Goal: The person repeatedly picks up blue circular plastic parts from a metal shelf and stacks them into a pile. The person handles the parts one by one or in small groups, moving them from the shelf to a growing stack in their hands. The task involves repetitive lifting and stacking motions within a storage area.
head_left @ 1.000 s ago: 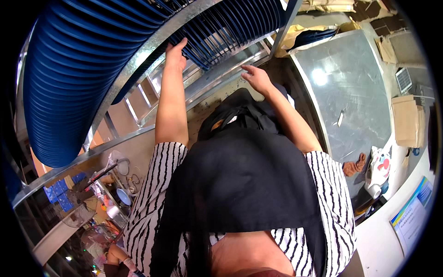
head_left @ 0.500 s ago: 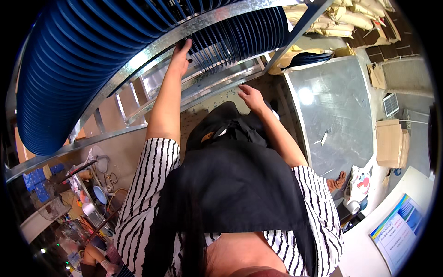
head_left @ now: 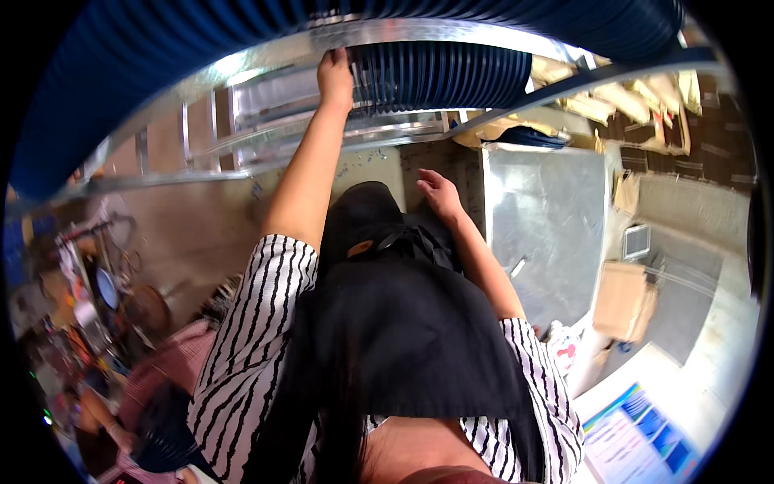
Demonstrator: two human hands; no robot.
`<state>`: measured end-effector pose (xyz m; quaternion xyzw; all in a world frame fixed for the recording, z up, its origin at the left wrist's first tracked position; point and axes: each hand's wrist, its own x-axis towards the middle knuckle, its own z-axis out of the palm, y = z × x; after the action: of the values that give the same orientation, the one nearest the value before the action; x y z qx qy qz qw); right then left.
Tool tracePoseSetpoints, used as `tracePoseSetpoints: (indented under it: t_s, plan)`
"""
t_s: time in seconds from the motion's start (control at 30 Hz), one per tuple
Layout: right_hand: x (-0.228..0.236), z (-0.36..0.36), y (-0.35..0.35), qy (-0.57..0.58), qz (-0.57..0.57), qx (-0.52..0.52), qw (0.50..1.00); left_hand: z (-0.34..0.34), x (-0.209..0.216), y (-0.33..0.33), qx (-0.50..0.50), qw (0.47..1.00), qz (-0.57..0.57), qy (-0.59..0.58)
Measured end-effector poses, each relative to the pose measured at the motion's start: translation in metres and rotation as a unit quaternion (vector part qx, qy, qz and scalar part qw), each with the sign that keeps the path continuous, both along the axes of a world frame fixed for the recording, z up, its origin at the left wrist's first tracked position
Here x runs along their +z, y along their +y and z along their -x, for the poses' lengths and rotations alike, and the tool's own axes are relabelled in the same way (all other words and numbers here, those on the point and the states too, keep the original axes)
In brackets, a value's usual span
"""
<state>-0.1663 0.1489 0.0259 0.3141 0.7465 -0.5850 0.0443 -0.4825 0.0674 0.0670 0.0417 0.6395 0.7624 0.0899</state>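
Thin dark-blue curved pieces, round-edged like discs, stand on edge in a close row (head_left: 451,74) on the lower level of a metal rack. My left hand (head_left: 335,81) reaches up to the left end of this row, beside the last pieces and just under the rack's metal rail (head_left: 274,56). Its fingertips are blurred and partly hidden, so whether it grips a piece cannot be told. Lower and to the right, my right hand (head_left: 439,194) hangs in front of my black apron (head_left: 403,339), its fingers loosely apart with nothing in them.
Another long row of blue pieces (head_left: 161,56) curves across the top. To the right stands a grey-topped table (head_left: 548,218) with a small white item, cardboard (head_left: 625,300) beyond it and paper sacks (head_left: 621,101) behind. At lower left, another person's arm (head_left: 101,419) shows near cluttered equipment.
The view has swung, so the rack lies more level across the top. My left hand remains at the end of the lower row; my right hand stays empty, fingers loosely apart.
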Motion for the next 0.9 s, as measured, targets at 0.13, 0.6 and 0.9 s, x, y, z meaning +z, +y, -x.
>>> tracePoseSetpoints:
  t_s: [0.13,0.6,0.9]
  plan:
    - [0.019,0.002,0.012,-0.008,0.003,0.045,0.999,-0.059,0.035,-0.016,0.012,0.998,-0.056,-0.011]
    - [0.079,0.116,0.035,0.281,-0.452,0.194,0.824,-0.257,0.065,-0.175,0.118,0.990,-0.011,-0.071]
    - [0.061,0.204,0.019,0.360,-0.580,0.105,0.723,-0.273,0.031,-0.181,0.167,0.985,0.040,0.000]
